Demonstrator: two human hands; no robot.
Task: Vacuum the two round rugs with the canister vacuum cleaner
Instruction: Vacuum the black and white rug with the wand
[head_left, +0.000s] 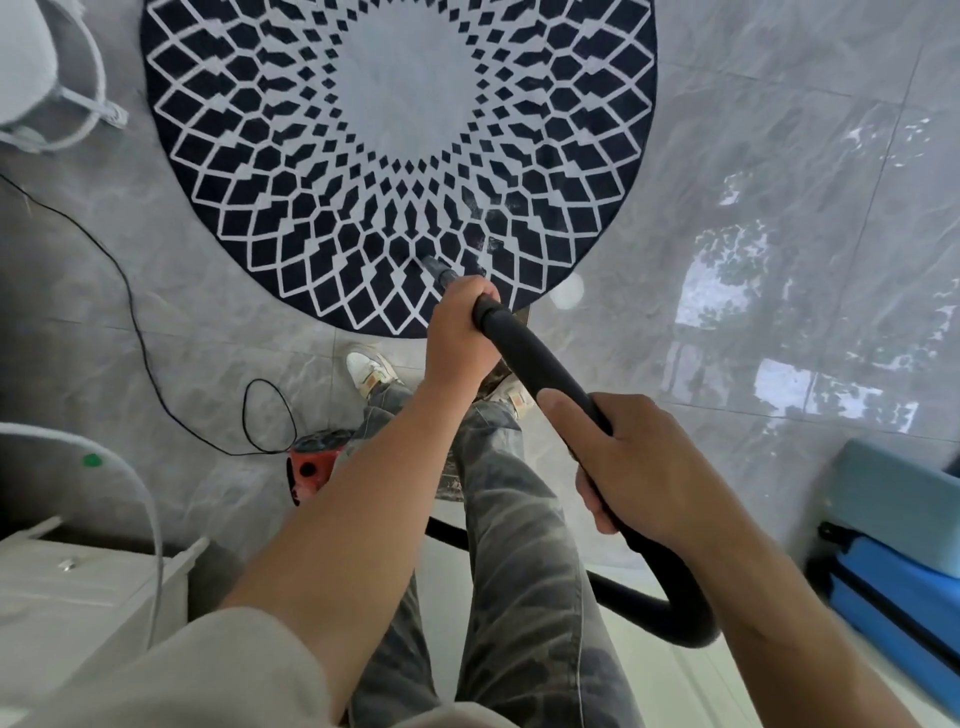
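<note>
A round dark-blue rug (291, 171) with a white diamond lattice and a pale centre lies on the grey tiled floor ahead of me. My left hand (460, 332) grips the black vacuum hose (530, 358) near its front end, and the nozzle tip (436, 266) touches the rug's near part. My right hand (649, 467) grips the same hose further back, where it curves down behind me. The red canister vacuum (311, 467) sits on the floor by my left leg, mostly hidden by my arm. Only one rug is in view.
A thin black power cord (140, 332) snakes over the floor at left toward the canister. White furniture (78, 582) stands at lower left, a white round object (47, 78) at upper left, and blue padded items (898, 561) at lower right. My feet (371, 370) stand at the rug's near edge.
</note>
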